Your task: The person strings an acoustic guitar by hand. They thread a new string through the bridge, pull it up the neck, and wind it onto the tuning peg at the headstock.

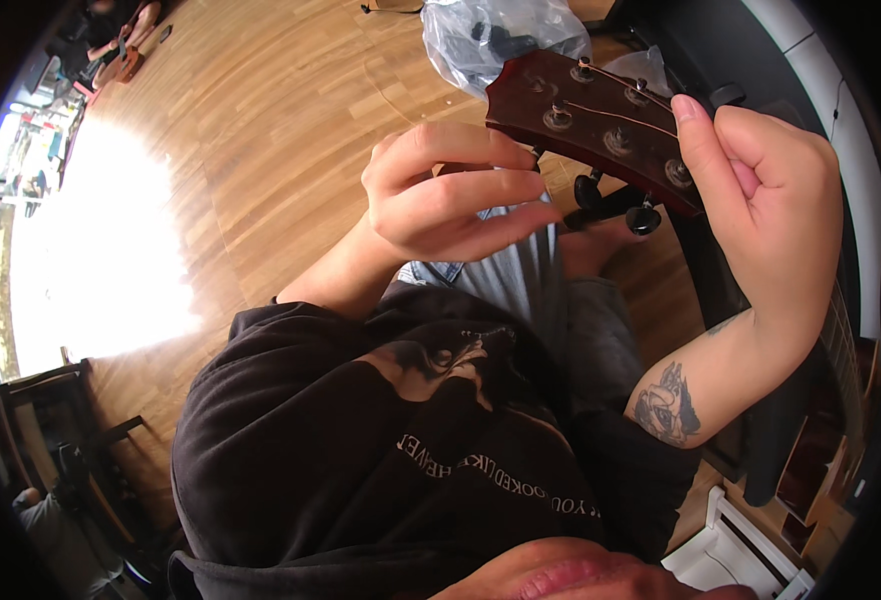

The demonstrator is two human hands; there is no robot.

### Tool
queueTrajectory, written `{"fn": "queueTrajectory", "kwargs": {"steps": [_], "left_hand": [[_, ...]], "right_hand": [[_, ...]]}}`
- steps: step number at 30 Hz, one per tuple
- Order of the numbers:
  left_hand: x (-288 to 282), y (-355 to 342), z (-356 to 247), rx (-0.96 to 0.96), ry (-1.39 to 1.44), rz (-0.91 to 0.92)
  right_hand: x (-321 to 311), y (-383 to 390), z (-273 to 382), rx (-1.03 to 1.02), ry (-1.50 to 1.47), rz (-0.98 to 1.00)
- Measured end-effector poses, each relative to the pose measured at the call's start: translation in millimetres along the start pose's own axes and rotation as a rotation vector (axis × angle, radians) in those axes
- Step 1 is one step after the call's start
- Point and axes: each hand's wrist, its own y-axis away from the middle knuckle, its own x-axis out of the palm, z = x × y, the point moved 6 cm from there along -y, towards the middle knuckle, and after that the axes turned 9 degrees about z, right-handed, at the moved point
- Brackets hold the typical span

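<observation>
A dark reddish-brown guitar headstock points toward the upper middle of the view. Metal string posts stand on its face, and copper-coloured strings run from some of them toward the right. My left hand is at the headstock's near edge, its fingers curled around a tuning peg whose knob they hide. Two black tuning knobs show beside it. Thumb and fingers of my right hand are pinched on a string at the neck end of the headstock.
On the wooden floor behind the headstock lies a clear plastic bag with something dark inside. Another person holds a small guitar at the upper left. A white stool stands at the lower right, dark chairs at the lower left.
</observation>
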Motion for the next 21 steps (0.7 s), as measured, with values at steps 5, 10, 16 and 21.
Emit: {"fn": "queueTrajectory", "kwargs": {"steps": [5, 10, 16, 21], "left_hand": [[2, 11, 4, 0.039, -0.033, 0.164], [6, 12, 7, 0.060, -0.079, 0.076], [6, 2, 6, -0.147, -0.157, 0.157], [19, -1, 4, -0.356, -0.046, 0.259]], "right_hand": [[1, 1, -2, 0.013, -0.018, -0.020], [1, 1, -1, 0.010, -0.015, -0.017], [2, 4, -3, 0.037, -0.044, -0.013], [3, 2, -2, 0.033, -0.034, -0.021]]}}
